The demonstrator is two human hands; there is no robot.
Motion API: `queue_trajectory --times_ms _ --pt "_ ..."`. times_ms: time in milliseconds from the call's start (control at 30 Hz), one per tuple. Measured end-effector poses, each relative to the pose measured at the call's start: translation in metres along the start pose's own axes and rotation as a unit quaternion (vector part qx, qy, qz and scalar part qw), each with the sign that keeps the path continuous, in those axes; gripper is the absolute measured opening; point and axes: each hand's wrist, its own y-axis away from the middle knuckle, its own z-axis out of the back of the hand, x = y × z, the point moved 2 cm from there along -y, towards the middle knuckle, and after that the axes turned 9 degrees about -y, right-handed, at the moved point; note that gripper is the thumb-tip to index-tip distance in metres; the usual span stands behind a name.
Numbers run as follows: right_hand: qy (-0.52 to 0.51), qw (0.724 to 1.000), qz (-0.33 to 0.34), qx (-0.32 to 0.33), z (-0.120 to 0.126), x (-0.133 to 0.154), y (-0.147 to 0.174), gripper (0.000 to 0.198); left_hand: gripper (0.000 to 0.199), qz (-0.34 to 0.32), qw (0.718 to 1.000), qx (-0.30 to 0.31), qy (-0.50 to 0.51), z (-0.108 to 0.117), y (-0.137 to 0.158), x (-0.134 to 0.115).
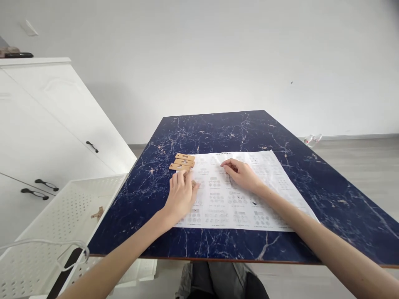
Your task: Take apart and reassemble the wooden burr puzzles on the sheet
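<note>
- Marble-patterned dark blue table (pixel 218 128), white veins, standing against a pale wall.
- White cabinet (pixel 46 124) at left, black handles.
- White perforated crate (pixel 46 224) beside the table's left edge, one small wooden piece (pixel 97 213) lying inside.
- Printed instruction sheet (pixel 274 182), flat on the table, rows of small diagrams.
- Left hand (pixel 181 195): palm down, fingers spread flat over the sheet's left edge, fingertips touching the nearest wooden piece.
- Right hand (pixel 241 173): resting on the sheet, fingertips drawn together as if pinching; anything held is too small to tell.
- Wooden puzzle pieces (pixel 182 162): flat notched strips, stacked side by side at the sheet's upper-left corner.
</note>
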Motion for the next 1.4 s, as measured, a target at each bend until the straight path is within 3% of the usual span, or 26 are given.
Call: queue_trajectory --times_ms 67,233,467,667,933,1400 --pt "0.006 1.0 0.004 0.0 -0.001 0.0 -0.001 0.028 0.041 0.056 0.998 -0.025 -0.005 -0.003 -0.004 0.011" --pt "0.018 0.999 0.023 0.026 0.0 0.008 0.005 0.027 0.05 0.097 0.993 -0.065 0.012 -0.006 -0.014 0.021" --pt "0.007 0.996 0.038 0.082 0.018 0.027 0.061 0.026 0.044 0.117 0.988 -0.087 0.051 0.009 0.014 0.055" --pt "-0.032 0.997 0.022 0.068 0.013 0.024 0.111 0.032 0.048 0.046 0.996 -0.049 0.05 0.023 0.031 0.07" --pt "-0.037 0.999 0.011 0.029 0.003 0.022 0.134 0.041 0.057 -0.061 0.997 0.006 0.035 0.025 0.003 0.056" --pt "-0.053 0.998 0.0 -0.017 0.002 0.017 0.136 0.05 0.054 -0.037 0.999 -0.001 0.028 0.022 0.019 0.058"
